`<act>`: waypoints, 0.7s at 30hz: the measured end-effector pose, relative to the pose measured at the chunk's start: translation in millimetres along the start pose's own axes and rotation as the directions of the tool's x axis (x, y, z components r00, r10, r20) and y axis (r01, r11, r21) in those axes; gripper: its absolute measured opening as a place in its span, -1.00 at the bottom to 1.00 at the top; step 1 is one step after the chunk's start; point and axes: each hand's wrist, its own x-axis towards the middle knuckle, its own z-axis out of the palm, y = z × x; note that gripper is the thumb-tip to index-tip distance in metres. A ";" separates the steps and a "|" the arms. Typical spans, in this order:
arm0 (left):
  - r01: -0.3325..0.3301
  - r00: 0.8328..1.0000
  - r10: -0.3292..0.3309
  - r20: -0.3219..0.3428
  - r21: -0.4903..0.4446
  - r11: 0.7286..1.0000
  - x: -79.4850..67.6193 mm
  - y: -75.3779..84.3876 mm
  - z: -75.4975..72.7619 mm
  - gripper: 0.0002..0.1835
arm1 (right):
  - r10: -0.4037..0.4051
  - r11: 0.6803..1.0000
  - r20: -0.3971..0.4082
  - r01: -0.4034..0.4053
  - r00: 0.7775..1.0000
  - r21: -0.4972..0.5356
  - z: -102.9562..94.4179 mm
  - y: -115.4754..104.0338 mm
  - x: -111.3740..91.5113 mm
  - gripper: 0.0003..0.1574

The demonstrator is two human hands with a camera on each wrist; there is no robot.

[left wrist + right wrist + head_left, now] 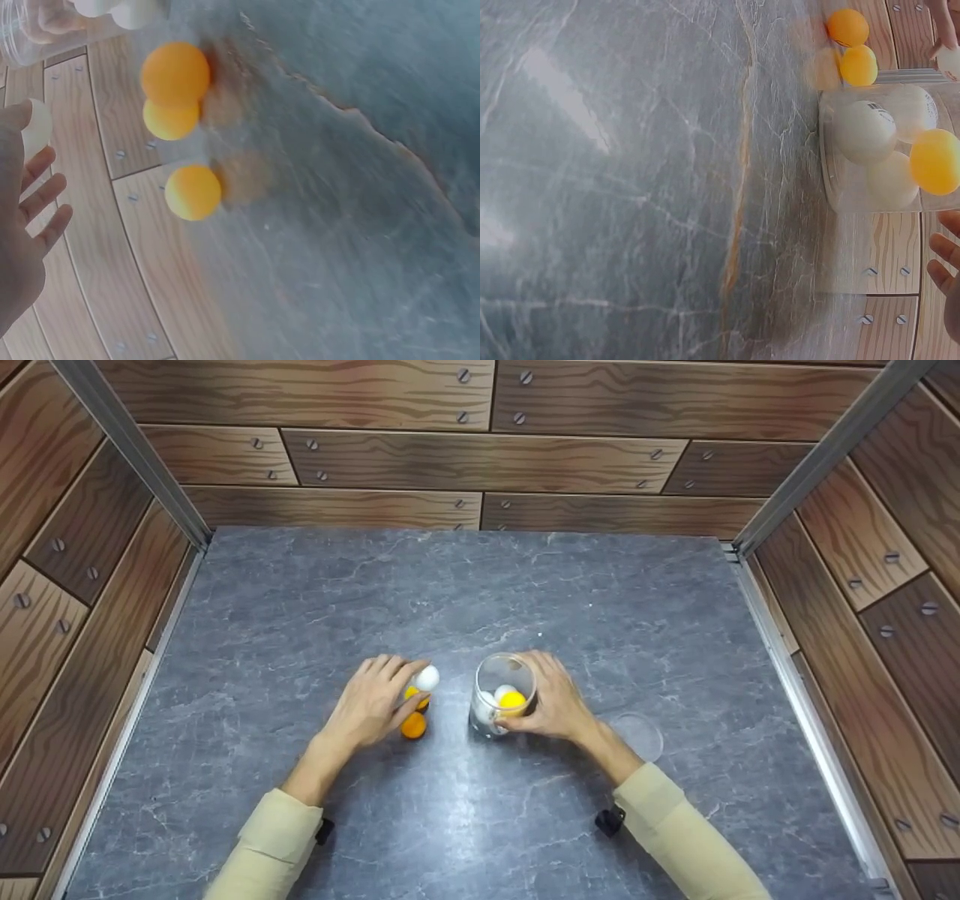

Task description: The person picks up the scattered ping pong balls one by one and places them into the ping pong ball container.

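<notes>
My left hand (373,701) pinches a white ping-pong ball (427,678) between thumb and fingers, raised above the table. Just under that hand lie an orange ping-pong ball (413,725) and a yellow-orange one (171,120). A third, yellow ball (193,193) shows in the left wrist view; the left hand mostly covers this group from the head camera. To the right stands a clear jar (477,720), upright and open at the top, holding several white balls (866,133) and one yellow ball (513,703). My right hand (553,696) grips the jar from its right side.
A clear round lid (637,737) lies flat on the grey marbled table (480,592), beside the right forearm. Wood-patterned walls (390,457) and metal rails (814,765) enclose the table at the back and both sides.
</notes>
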 end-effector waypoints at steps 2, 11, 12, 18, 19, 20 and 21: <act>-0.010 1.000 0.010 -0.002 -0.006 1.000 3.3 2.3 -0.9 -0.51 | 0.004 1.000 -0.001 -0.004 1.000 0.004 -0.1 -0.1 0.1 0.26; -0.019 1.000 0.018 -0.020 -0.033 0.999 16.9 11.4 -0.8 -0.52 | 0.014 1.000 0.007 -0.014 1.000 0.019 -0.2 -0.3 0.2 0.26; -0.025 0.999 0.024 -0.029 -0.034 0.999 18.6 12.5 -0.8 -0.52 | 0.010 1.000 0.006 -0.010 1.000 0.017 -0.1 -0.3 0.2 0.26; -0.051 0.997 0.048 -0.060 -0.050 0.997 27.4 19.0 -1.0 -0.52 | 0.007 1.000 0.003 -0.007 1.000 0.013 0.7 -0.2 0.2 0.26; -0.053 0.997 0.050 -0.061 -0.054 0.997 29.0 20.3 -0.9 -0.51 | 0.008 1.000 0.003 -0.008 1.000 0.010 0.6 0.2 0.0 0.26; -0.055 0.997 0.051 -0.062 -0.059 0.997 30.5 21.5 -0.6 -0.52 | 0.009 1.000 0.003 -0.009 1.000 0.006 0.4 0.3 -0.2 0.26; -0.058 0.996 0.054 -0.064 -0.062 0.996 32.2 22.8 -0.4 -0.52 | 0.009 1.000 0.002 -0.009 1.000 0.002 0.2 0.6 -0.4 0.26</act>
